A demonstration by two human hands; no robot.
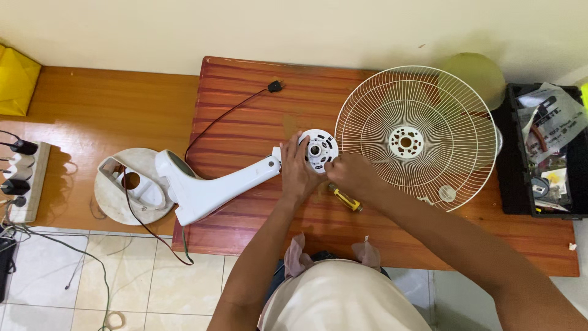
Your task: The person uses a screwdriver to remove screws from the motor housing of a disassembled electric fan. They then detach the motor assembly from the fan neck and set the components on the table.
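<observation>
Steadying the white fan motor head (320,149) near the middle of the red wooden table (257,104), the left hand (296,173) wraps its side while the right hand (350,175) pinches its rim; a firm brace would keep it from turning. A yellow-handled screwdriver (345,198) lies half hidden under the right wrist, beside the wire fan guard (416,138). Any screws are too small to see.

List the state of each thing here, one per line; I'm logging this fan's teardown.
Fan motor head: bare of grille, gripped by both hands.
Left hand: clasps the head's side.
Right hand: at the head's edge.
Wire grille: detached, flat on table.
Screwdriver: lying beneath right hand.
Plug: unplugged, on table.
Round base: detached, on floor.
</observation>
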